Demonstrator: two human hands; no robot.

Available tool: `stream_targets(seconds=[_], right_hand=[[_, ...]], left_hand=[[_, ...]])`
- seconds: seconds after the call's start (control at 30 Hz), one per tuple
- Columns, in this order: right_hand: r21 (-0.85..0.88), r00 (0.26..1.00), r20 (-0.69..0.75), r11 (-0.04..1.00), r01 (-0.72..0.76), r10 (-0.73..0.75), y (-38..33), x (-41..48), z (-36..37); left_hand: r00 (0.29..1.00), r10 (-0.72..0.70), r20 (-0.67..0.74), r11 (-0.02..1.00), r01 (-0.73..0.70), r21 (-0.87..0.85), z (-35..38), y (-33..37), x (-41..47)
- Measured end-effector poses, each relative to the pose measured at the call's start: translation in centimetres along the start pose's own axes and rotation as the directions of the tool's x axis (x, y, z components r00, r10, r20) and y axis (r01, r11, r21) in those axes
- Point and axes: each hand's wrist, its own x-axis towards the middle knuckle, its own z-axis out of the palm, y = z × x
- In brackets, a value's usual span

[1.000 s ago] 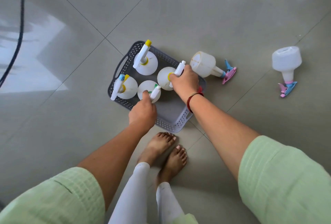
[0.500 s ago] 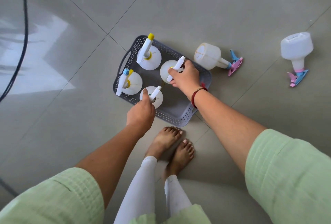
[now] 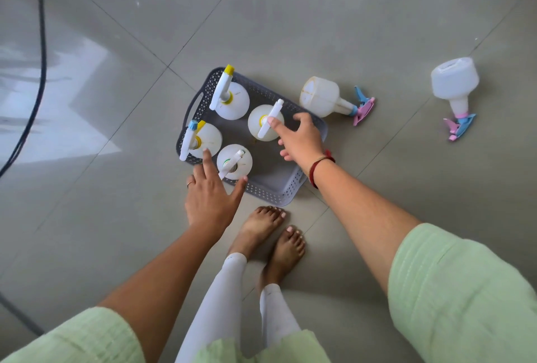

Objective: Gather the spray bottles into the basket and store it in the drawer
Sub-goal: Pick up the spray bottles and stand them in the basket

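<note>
A grey perforated basket (image 3: pixel 286 198) sits on the tiled floor with several white spray bottles standing upright in it. My left hand (image 3: pixel 210 194) hovers open at the basket's near edge, beside the nearest bottle (image 3: pixel 234 161). My right hand (image 3: pixel 300 136) is open over the basket's right half, fingers spread, next to a white-nozzled bottle (image 3: pixel 263 123). Two more bottles lie on their sides on the floor: one (image 3: pixel 325 96) just right of the basket with a pink and blue trigger, another (image 3: pixel 454 83) farther right.
My bare feet (image 3: pixel 270 234) stand just in front of the basket. A dark cable (image 3: pixel 40 51) runs along the floor at the far left. No drawer is in view.
Both hands have let go of the bottles they were holding in the basket and opened, lifting slightly away. The two bottles now stand on their own.
</note>
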Motion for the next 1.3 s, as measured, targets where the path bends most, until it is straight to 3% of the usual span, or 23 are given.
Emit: stream_targets(seconds=[0.03,0.07,0.1,0.13,0.2,0.3,0.37,0.53,0.83,1.03,1.2,1.27,1.3], right_hand=[[-0.003,1.000,-0.006,1.000,-0.006,0.006,0.1,-0.4,-0.8],[-0.016,1.000,-0.012,1.000,-0.001,0.001,0.1,-0.7,-1.7],[-0.035,1.000,-0.015,0.999,0.016,-0.016,0.2,-1.0,-2.5],[-0.054,0.999,-0.019,0.998,0.044,-0.045,0.1,-1.4,-3.6],[-0.092,0.994,-0.032,0.991,0.099,-0.102,0.0,-2.5,-6.2],[-0.153,0.986,-0.052,0.977,0.148,-0.157,-0.3,-4.2,-11.2],[-0.190,0.981,-0.075,0.968,0.164,-0.181,-0.3,-5.1,-14.8],[-0.267,0.983,-0.144,0.961,0.069,-0.111,1.9,-5.1,-24.3],[-0.471,0.996,-0.081,0.879,-0.078,0.045,6.9,-0.6,-34.4],[-0.521,0.994,-0.109,0.852,-0.053,-0.005,8.2,2.2,-38.6],[-0.700,0.992,-0.117,0.712,-0.057,-0.036,12.1,6.9,-40.7],[-0.846,0.992,-0.010,0.530,0.060,-0.128,14.3,9.6,-41.0],[-0.911,0.979,0.083,0.384,0.151,-0.188,15.5,11.0,-41.0]], left_hand=[[0.976,-0.099,-0.193,0.995,0.099,-0.007,-2.0,-1.2,-0.8],[0.886,-0.192,-0.423,0.981,0.169,-0.091,-3.9,-1.6,-2.1],[0.803,-0.200,-0.561,0.980,0.175,-0.100,-5.0,-1.7,-3.3],[0.765,-0.134,-0.631,0.990,0.124,-0.059,-5.7,-0.9,-4.5],[0.797,-0.020,-0.604,1.000,0.020,-0.006,-6.1,2.0,-5.3],[0.836,0.044,-0.547,0.999,-0.044,0.012,-6.5,6.3,-5.4],[0.834,0.125,-0.538,0.992,-0.101,0.075,-7.0,9.2,-5.4],[0.845,0.226,-0.484,0.974,-0.185,0.132,-7.3,16.3,-4.0],[0.938,0.153,-0.310,0.976,-0.095,0.194,-7.8,22.0,1.3],[0.929,0.131,-0.346,0.974,-0.056,0.217,-8.4,25.1,4.3],[0.938,0.064,-0.340,0.946,0.051,0.319,-6.9,26.3,10.0],[0.941,0.044,-0.336,0.925,0.089,0.370,-6.1,26.2,12.8],[0.949,0.042,-0.313,0.905,0.096,0.414,-5.6,25.9,14.4]])
